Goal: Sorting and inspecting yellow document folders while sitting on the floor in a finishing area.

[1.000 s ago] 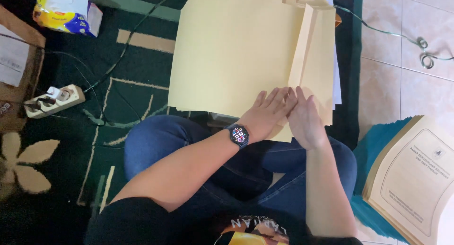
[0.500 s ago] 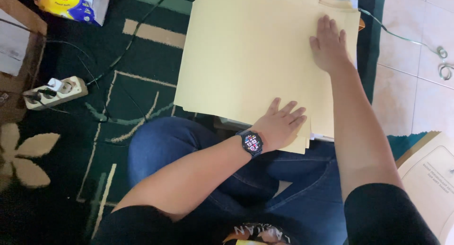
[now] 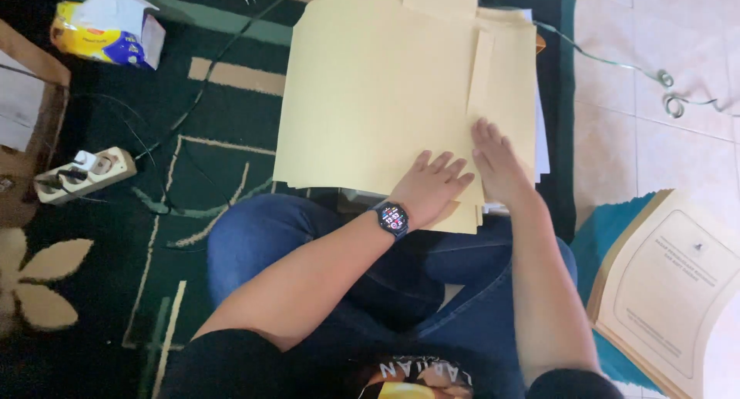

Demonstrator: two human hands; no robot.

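we press both flat, open palms, left hand (image 3: 428, 189) and right hand (image 3: 497, 164), on the folder (image 3: 370, 98); we'd best crease its fold toward twelve o'clock, evenly.

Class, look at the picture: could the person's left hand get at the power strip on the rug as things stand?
Probably yes. The left hand lies flat on the folder, holding nothing. The power strip sits on that same side on the rug, with only thin cables across the way; whether the arm stretches that far without leaning is hard to tell.

Power strip (image 3: 81, 175), cables (image 3: 193, 106) crowd left; tiled floor (image 3: 655, 144) right open.
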